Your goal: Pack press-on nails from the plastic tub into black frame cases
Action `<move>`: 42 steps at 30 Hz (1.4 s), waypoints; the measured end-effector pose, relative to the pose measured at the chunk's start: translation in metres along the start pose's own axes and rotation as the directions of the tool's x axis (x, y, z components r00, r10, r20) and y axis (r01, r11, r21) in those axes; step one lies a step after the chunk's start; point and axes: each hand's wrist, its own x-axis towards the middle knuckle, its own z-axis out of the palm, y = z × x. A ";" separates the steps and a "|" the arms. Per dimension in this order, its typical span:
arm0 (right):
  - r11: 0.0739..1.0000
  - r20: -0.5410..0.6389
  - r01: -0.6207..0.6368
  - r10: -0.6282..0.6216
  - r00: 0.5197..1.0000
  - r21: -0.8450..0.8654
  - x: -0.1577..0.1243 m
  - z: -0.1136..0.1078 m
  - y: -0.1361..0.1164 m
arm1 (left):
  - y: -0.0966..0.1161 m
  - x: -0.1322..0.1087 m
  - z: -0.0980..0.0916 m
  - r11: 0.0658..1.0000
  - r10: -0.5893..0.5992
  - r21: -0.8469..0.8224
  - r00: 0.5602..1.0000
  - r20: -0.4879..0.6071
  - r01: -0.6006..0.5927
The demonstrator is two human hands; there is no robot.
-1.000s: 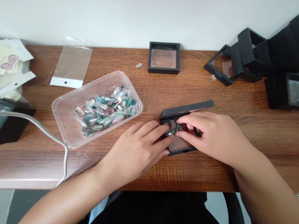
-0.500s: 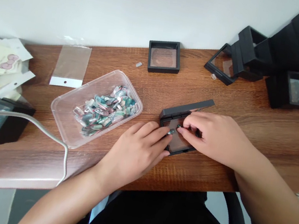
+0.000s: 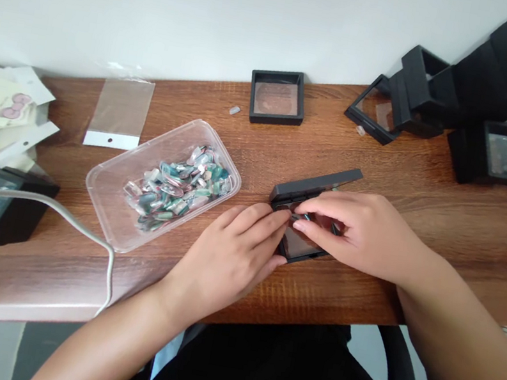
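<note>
The right hand (image 3: 363, 231) has thumb and forefinger pinched on a small teal nail-shaped piece (image 3: 307, 216) above the hinged display case (image 3: 297, 244); the left hand (image 3: 241, 247) touches the case's left side, its grip impossible to tell. The case's lid is up, closing not yet done; many loose pieces (image 3: 181, 184) lie in the plastic tub (image 3: 110, 189). The tub hems the left, the table's (image 3: 396, 175) front edge is near, and wood stretches rightward toward the stacked cases (image 3: 474, 91)

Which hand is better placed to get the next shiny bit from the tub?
Probably the left hand: it's nearer the tub. The right hand is farther off, its fingers over the open case.
</note>
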 end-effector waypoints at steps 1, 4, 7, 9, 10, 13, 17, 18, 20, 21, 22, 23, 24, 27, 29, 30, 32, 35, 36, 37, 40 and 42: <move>1.000 -0.003 0.019 -0.019 1.000 0.006 0.000 0.001 0.000 | 0.000 0.000 0.000 1.000 0.001 0.008 1.000 -0.005 -0.001; 0.997 -0.038 0.078 -0.078 0.996 -0.008 0.001 0.004 0.002 | 0.001 0.000 -0.002 1.000 0.006 0.030 0.999 -0.035 -0.005; 0.992 -0.079 0.125 -0.126 0.989 -0.020 0.002 0.005 0.004 | 0.002 0.001 -0.004 0.998 0.036 0.044 0.997 -0.066 -0.033; 0.989 -0.094 0.141 -0.144 0.985 -0.034 0.002 0.005 0.005 | 0.002 0.001 -0.004 0.997 0.061 0.046 0.995 -0.077 -0.058; 0.988 -0.099 0.148 -0.152 0.983 -0.045 0.002 0.005 0.005 | 0.002 0.001 -0.004 0.997 0.070 0.045 0.994 -0.079 -0.067; 0.984 -0.120 0.165 -0.172 0.978 -0.066 0.002 0.004 0.005 | -0.001 0.000 -0.006 0.998 0.060 0.021 0.992 -0.114 -0.058; 0.982 -0.139 0.178 -0.168 0.976 0.061 0.002 0.003 0.000 | -0.005 -0.003 -0.011 0.987 -0.051 -0.159 0.933 -0.357 -0.007; 0.976 -0.142 0.187 -0.171 0.975 0.111 0.001 0.003 -0.002 | -0.006 -0.003 -0.013 0.980 -0.082 -0.201 0.910 -0.407 -0.002; 0.954 -0.159 0.216 -0.185 0.970 0.209 0.001 0.004 -0.005 | -0.005 -0.004 -0.014 0.966 -0.122 -0.257 0.883 -0.453 0.001; 0.940 -0.164 0.232 -0.195 0.967 0.252 0.001 0.005 -0.007 | -0.005 -0.003 -0.014 0.960 -0.132 -0.280 0.882 -0.452 0.000; 0.925 -0.168 0.246 -0.205 0.964 0.288 0.001 0.006 -0.008 | -0.004 -0.002 -0.014 0.952 -0.138 -0.306 0.884 -0.446 -0.006; 0.913 -0.168 0.258 -0.214 0.962 0.317 0.001 0.007 -0.009 | -0.003 -0.001 -0.014 0.942 -0.142 -0.336 0.887 -0.439 -0.016; 0.902 -0.164 0.265 -0.220 0.962 0.340 0.000 0.008 -0.010 | -0.002 0.000 -0.013 0.930 -0.145 -0.366 0.890 -0.433 -0.026; 0.885 -0.160 0.263 -0.216 0.963 0.385 0.000 0.009 -0.011 | 0.001 0.003 -0.013 0.898 -0.170 -0.438 0.882 -0.439 -0.045; 0.875 -0.175 0.267 -0.212 0.961 0.404 -0.001 0.010 -0.011 | 0.002 0.004 -0.012 0.881 -0.208 -0.471 0.862 -0.463 -0.040; 0.870 -0.184 0.274 -0.215 0.959 0.411 -0.001 0.009 -0.011 | 0.002 0.005 -0.013 0.878 -0.219 -0.477 0.855 -0.471 -0.038; 0.861 -0.200 0.291 -0.225 0.954 0.418 -0.001 0.009 -0.011 | 0.002 0.005 -0.013 0.884 -0.204 -0.465 0.857 -0.473 -0.046; 0.851 -0.205 0.305 -0.237 0.950 0.427 -0.001 0.008 -0.011 | -0.001 0.004 -0.013 0.918 -0.118 -0.387 0.873 -0.473 -0.085; 0.847 -0.204 0.308 -0.241 0.949 0.432 -0.001 0.008 -0.011 | -0.002 0.003 -0.013 0.928 -0.092 -0.361 0.875 -0.475 -0.099; 0.844 -0.205 0.311 -0.243 0.948 0.437 0.000 0.007 -0.011 | -0.003 0.002 -0.013 0.935 -0.068 -0.338 0.876 -0.477 -0.111; 0.840 -0.210 0.318 -0.248 0.946 0.440 0.000 0.006 -0.011 | -0.005 -0.001 -0.012 0.942 -0.024 -0.303 0.875 -0.483 -0.141; 0.857 -0.214 0.323 -0.255 0.943 0.401 0.000 0.007 -0.011 | -0.006 -0.002 -0.011 0.944 -0.006 -0.293 0.876 -0.482 -0.154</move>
